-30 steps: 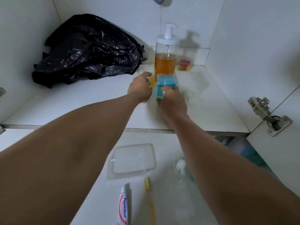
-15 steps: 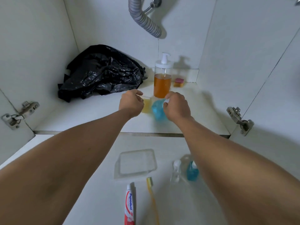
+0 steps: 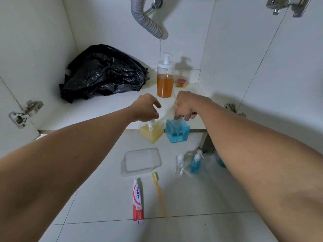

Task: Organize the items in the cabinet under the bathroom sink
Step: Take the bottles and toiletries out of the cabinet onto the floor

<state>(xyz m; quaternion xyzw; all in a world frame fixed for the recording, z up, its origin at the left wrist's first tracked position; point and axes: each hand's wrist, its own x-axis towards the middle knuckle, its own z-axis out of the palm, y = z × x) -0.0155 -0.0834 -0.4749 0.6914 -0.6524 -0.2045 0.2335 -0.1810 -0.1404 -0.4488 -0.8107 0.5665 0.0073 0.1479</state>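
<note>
My left hand [image 3: 146, 108] grips the white pump top of a square yellow soap bottle [image 3: 151, 134], which hangs in the air in front of the cabinet's lower edge. My right hand [image 3: 186, 105] pinches the top of a square blue soap bottle [image 3: 177, 132], held level with the yellow one and just to its right. Both bottles are clear of the white cabinet shelf [image 3: 97, 112]. A tall pump dispenser of orange liquid [image 3: 165, 79] stands at the back of the shelf, with a small pink-and-yellow sponge [image 3: 181, 83] to its right.
A crumpled black plastic bag [image 3: 104, 74] fills the shelf's back left. A grey drain hose [image 3: 146, 18] hangs above. On the floor tiles lie a clear plastic tray [image 3: 140, 162], a toothpaste tube [image 3: 138, 200], a yellow toothbrush [image 3: 159, 193], a small clear pump bottle [image 3: 180, 164] and a small blue one [image 3: 195, 163].
Both hands have drawn back out of the cabinet toward me, lifting the yellow and blue bottles off the shelf. The camera has tilted up and back, showing more floor.
</note>
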